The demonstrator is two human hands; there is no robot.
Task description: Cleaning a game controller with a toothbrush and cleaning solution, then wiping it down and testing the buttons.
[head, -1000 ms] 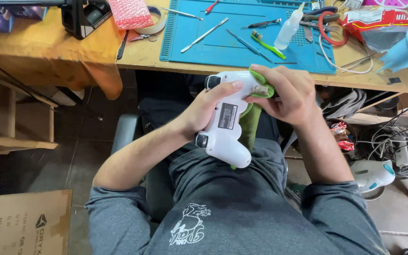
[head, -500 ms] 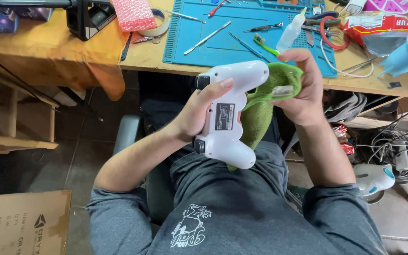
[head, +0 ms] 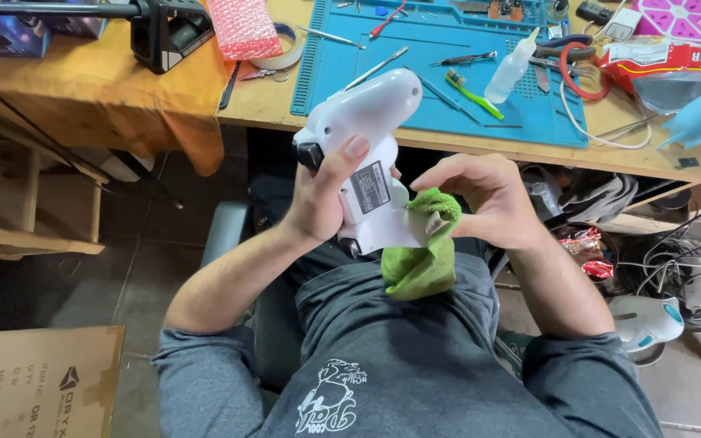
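White game controller (head: 365, 158) now tilted upright over lap, back label facing camera, gripped by left hand (head: 328, 195); earlier lay flatter. Green cloth (head: 423, 247) pinched in right hand (head: 480, 199), now pressed at controller's near end, no longer far end. Controller front hidden. Blue mat (head: 448, 73) on worktop (head: 269, 101) cut off at frame top.

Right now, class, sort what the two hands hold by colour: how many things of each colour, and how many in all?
White: 1, the game controller, gripped in the left hand.
Green: 1, the cloth, pinched in the right hand.
Total: 2
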